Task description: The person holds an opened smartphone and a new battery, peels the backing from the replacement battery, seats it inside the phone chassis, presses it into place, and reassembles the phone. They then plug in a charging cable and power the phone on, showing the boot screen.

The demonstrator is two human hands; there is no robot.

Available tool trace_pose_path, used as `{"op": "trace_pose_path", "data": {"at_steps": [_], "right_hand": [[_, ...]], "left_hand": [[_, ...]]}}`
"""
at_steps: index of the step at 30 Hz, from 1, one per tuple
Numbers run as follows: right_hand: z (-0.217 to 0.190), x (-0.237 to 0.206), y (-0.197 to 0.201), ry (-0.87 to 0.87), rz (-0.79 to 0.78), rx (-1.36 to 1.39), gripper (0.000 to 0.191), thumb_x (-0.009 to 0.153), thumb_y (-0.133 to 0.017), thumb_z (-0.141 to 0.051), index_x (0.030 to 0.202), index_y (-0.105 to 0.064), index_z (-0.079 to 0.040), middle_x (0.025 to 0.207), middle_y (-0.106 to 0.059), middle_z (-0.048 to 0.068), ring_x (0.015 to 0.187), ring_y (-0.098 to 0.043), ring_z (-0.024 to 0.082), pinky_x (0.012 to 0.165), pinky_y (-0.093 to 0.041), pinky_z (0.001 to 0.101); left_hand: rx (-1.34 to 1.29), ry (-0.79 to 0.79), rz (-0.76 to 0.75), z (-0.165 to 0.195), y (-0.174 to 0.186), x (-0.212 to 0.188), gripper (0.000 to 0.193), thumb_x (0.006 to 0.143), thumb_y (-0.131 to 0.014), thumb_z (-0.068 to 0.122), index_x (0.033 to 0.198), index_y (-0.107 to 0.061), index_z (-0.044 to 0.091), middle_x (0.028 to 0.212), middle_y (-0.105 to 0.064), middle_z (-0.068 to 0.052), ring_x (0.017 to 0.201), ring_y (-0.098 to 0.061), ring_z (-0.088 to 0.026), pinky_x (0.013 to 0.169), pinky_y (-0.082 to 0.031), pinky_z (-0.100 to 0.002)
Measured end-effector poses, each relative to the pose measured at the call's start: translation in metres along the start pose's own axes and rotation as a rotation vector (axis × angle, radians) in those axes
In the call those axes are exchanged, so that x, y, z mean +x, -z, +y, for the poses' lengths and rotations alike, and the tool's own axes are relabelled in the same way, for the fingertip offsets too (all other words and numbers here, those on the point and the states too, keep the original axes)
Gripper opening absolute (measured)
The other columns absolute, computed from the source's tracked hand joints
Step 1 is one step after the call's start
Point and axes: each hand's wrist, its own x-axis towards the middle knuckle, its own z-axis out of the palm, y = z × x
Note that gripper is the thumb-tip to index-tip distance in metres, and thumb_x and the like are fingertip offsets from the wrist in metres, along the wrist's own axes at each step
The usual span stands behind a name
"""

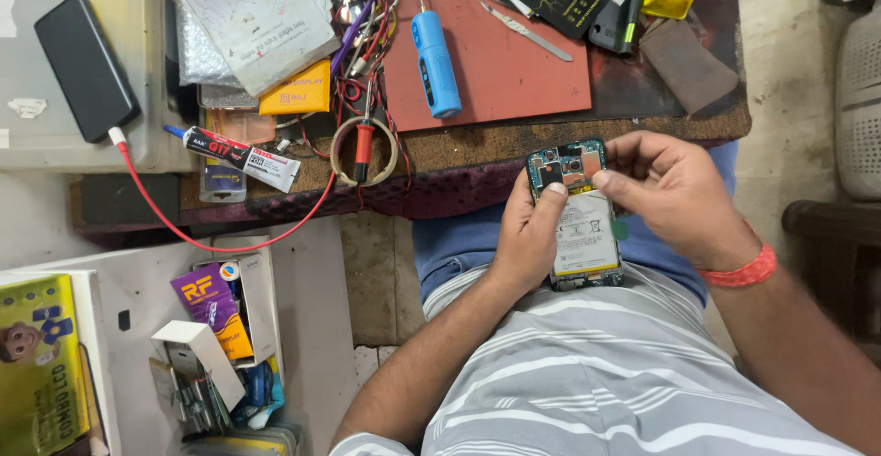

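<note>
An opened phone (582,227) with its back cover off shows a white battery and a green circuit board at the top. My left hand (525,236) grips its left side, thumb resting on the board's lower edge. My right hand (674,194) holds the phone's upper right corner, thumb pressing near the top of the battery. A red band circles my right wrist. The phone hovers over my lap, just in front of the workbench edge.
The workbench (440,149) carries a red mat (514,71), a blue electric screwdriver (435,52), tweezers (525,32), a red-handled screwdriver (364,142) inside a tape ring, a glue tube (240,155), and a black phone (85,66) on a red cable. Open boxes (216,328) of parts sit lower left.
</note>
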Motion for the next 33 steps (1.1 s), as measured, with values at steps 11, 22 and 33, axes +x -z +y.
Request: {"op": "trace_pose_path", "data": {"at_steps": [11,22,33], "right_hand": [[0.024,-0.006,-0.023,0.149,0.185,-0.237,0.018,0.095,-0.070,0.003,0.110,-0.062,0.005,0.100,-0.069,0.005,0.087,-0.063,0.006,0.073,-0.054,0.0201],[-0.009,-0.024,-0.037,0.488,0.227,-0.685,0.036,0.095,-0.078,-0.004,0.129,-0.069,-0.002,0.108,-0.064,0.008,0.086,-0.062,0.010,0.074,-0.053,0.0226],[-0.007,-0.029,-0.059,0.971,0.103,-1.319,0.036,0.083,-0.080,-0.002,0.119,-0.079,-0.006,0.088,-0.059,0.006,0.078,-0.058,0.025,0.068,-0.050,0.0376]], "left_hand": [[0.117,-0.040,0.042,-0.001,0.009,-0.007,0.026,0.112,-0.049,0.014,0.133,-0.051,-0.001,0.117,-0.063,-0.009,0.104,-0.060,-0.012,0.092,-0.054,-0.030],[-0.232,0.091,-0.046,0.007,0.024,-0.005,0.039,0.105,-0.041,0.012,0.141,-0.047,0.001,0.126,-0.062,-0.011,0.115,-0.063,-0.016,0.102,-0.053,-0.031],[0.423,-0.108,-0.040,0.012,0.025,-0.016,0.033,0.104,-0.048,0.000,0.137,-0.051,0.001,0.120,-0.067,-0.009,0.111,-0.063,-0.012,0.097,-0.054,-0.029]]}}
